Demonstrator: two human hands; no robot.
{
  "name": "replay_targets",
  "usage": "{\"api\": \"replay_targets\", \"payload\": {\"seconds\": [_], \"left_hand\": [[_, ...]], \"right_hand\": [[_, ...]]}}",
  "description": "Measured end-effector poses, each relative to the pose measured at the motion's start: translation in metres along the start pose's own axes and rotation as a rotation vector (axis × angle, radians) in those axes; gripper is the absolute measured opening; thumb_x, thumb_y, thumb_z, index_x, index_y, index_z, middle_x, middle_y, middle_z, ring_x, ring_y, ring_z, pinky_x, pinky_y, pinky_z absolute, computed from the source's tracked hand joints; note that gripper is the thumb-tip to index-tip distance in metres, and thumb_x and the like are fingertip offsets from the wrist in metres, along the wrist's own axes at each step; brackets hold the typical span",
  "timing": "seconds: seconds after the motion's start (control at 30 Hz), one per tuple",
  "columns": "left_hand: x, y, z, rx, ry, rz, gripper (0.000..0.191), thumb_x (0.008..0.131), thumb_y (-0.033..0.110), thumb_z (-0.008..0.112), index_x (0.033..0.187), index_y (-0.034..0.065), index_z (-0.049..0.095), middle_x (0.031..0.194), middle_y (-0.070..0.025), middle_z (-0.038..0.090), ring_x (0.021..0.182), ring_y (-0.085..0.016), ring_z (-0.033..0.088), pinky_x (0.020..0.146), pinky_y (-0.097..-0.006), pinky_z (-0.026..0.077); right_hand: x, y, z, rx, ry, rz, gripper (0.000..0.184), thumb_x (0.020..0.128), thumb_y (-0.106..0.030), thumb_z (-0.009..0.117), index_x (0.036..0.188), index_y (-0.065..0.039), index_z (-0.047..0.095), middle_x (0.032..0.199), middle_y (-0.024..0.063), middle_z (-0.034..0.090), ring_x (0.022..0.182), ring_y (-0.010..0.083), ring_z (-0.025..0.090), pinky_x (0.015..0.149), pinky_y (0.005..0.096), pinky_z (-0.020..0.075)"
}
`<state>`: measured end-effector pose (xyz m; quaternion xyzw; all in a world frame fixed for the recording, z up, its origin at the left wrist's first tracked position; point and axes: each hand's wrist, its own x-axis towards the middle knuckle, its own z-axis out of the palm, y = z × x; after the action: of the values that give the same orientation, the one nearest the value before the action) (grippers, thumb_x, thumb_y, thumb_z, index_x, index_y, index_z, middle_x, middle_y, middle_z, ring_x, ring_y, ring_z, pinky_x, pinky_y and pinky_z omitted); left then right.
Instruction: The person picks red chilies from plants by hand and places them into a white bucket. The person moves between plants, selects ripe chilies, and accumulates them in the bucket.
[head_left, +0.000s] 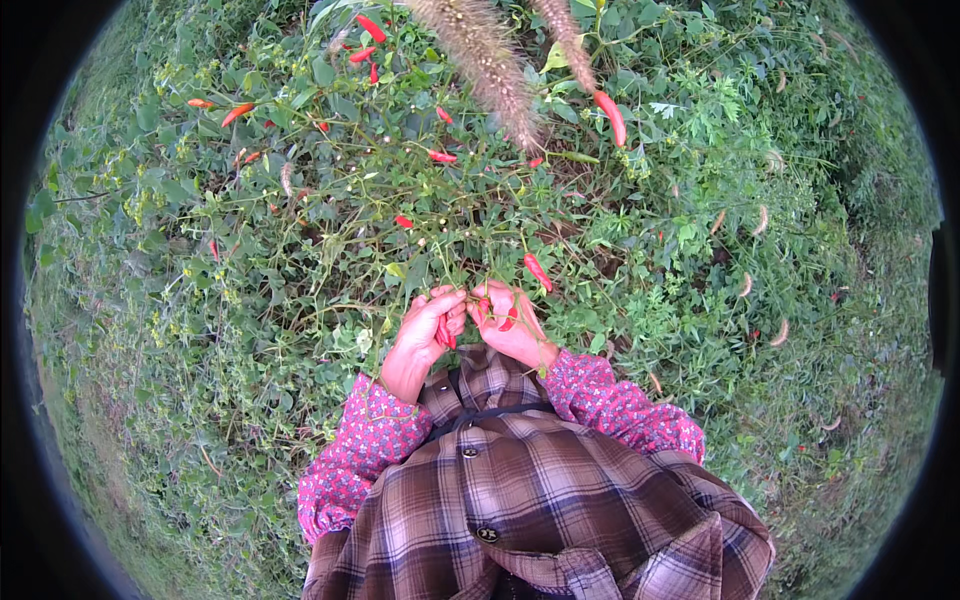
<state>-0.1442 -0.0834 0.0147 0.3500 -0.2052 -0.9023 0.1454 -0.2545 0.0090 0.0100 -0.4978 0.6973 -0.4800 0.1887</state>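
Observation:
My left hand (417, 336) is curled around a few red chili peppers (446, 335), their tips showing below the fingers. Thumb and fingertips of this hand meet those of my right hand (517, 334) at thin green stems. My right hand pinches a red chili pepper on its stem; another curved chili (508, 319) lies against its palm side. How many chilies each hand holds is partly hidden by the fingers. Just above my right hand, a longer red chili (538, 272) hangs from a stem.
More red chilies hang among the leaves, such as a long chili (611, 118) at upper right and a chili (238, 114) at upper left. Brown foxtail seed heads (487, 71) droop close to the camera. Dense green weeds (712, 285) surround me. A plaid shirt (525, 480) covers my front.

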Motion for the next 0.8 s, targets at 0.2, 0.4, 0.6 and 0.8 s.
{"api": "replay_targets", "payload": {"seconds": [0.2,0.4,0.6,0.8], "left_hand": [[-0.005,0.001,0.005,0.076,0.067,0.049,0.012,0.081,0.005,0.058,0.073,0.0088,0.049,0.057,0.0010,0.045,0.043,-0.007,0.039,0.038,-0.0208,0.030],[-0.002,0.000,0.006,0.338,0.178,0.162,0.013,0.079,0.004,0.060,0.069,0.0061,0.050,0.056,0.0023,0.046,0.041,-0.005,0.038,0.037,-0.0201,0.028],[-0.010,0.008,0.003,-0.040,-0.111,0.044,0.012,0.080,0.004,0.057,0.072,0.0063,0.049,0.057,0.0006,0.043,0.044,-0.009,0.039,0.039,-0.0214,0.029],[-0.009,0.011,-0.001,0.035,-0.051,0.054,0.012,0.083,0.011,0.057,0.075,0.0121,0.048,0.056,0.0033,0.041,0.044,-0.007,0.038,0.041,-0.0204,0.030]], "right_hand": [[0.001,0.000,-0.016,0.314,-0.220,0.099,0.016,0.080,-0.013,0.057,0.077,0.002,0.054,0.064,0.0063,0.046,0.056,0.0153,0.043,0.054,0.0299,0.0377],[0.001,-0.004,-0.017,-0.044,-0.244,-0.010,0.011,0.077,-0.010,0.054,0.076,0.001,0.052,0.071,0.0138,0.053,0.066,0.0286,0.054,0.058,0.0351,0.0412],[0.001,0.029,-0.004,-0.298,-0.139,0.234,0.005,0.075,-0.006,0.050,0.075,-0.001,0.050,0.071,0.0180,0.054,0.063,0.0320,0.055,0.052,0.0387,0.0416],[-0.026,0.087,-0.047,0.942,-0.273,0.618,0.011,0.087,-0.011,0.048,0.094,-0.003,0.052,0.083,0.0063,0.059,0.062,0.0092,0.053,0.040,0.0161,0.0333]]}}
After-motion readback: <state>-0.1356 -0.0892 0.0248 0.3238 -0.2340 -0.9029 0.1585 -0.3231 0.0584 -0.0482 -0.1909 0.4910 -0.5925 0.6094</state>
